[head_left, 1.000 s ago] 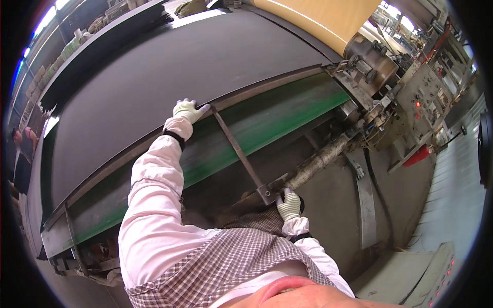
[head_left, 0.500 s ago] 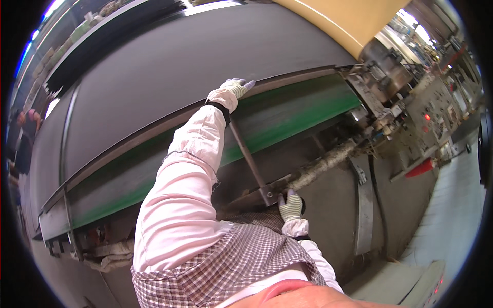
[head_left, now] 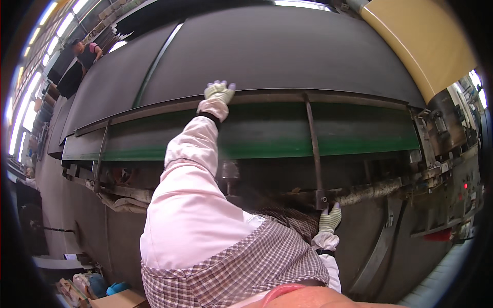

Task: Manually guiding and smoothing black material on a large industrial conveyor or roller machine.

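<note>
While your left hand [head_left: 219, 93] spreads open over the dark sheet's [head_left: 287, 56] near edge, perhaps steadying it, your right hand [head_left: 329, 220] is at the lower rail [head_left: 368, 192], grip unclear.

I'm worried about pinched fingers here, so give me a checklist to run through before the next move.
1. Gloves on: ok, both left hand and right hand wear one.
2. Left hand clear of the right dark sheet: not ok, it is at the front edge.
3. Right hand's grip on the metal bar: cannot tell; it is by the lower end.
4. Left dark sheet apart from the right one: ok, a gap shows.
5. Co-worker away from both hands: ok, far left.
</note>
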A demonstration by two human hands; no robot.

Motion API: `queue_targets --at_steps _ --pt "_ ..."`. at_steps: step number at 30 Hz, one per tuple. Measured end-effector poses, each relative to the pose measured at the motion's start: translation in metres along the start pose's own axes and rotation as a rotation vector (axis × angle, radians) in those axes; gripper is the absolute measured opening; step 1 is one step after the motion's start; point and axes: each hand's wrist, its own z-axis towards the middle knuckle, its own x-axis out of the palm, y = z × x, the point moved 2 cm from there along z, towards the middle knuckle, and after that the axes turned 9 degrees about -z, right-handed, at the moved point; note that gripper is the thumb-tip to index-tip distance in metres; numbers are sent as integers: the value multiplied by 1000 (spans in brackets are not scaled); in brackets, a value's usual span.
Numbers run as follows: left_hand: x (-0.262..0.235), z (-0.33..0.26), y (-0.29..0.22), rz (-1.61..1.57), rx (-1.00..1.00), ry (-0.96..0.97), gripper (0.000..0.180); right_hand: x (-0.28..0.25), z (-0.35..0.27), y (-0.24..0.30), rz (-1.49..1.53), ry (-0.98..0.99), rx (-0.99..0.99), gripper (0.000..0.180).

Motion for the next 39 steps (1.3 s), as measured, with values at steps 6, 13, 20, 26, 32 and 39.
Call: queue_targets --at_steps 6,13,20,26,32,39 --pt "18 16 -54 -145 281 64 55 5 -8 -7 -181 -121 -62 32" --pt "-20 33 71 -12 -179 -101 70 4 -9 -11 -191 77 67 48" --pt "8 63 90 11 -13 237 75 -2 -4 5 -151 -74 -31 31" --pt "20 42 -26 56 78 221 76 -7 -2 9 -98 -34 -20 24" --pt "20 35 -120 92 196 327 79 -10 1 9 29 21 -5 20" --pt "40 24 -224 82 305 334 76 -7 2 6 59 -23 -24 18"
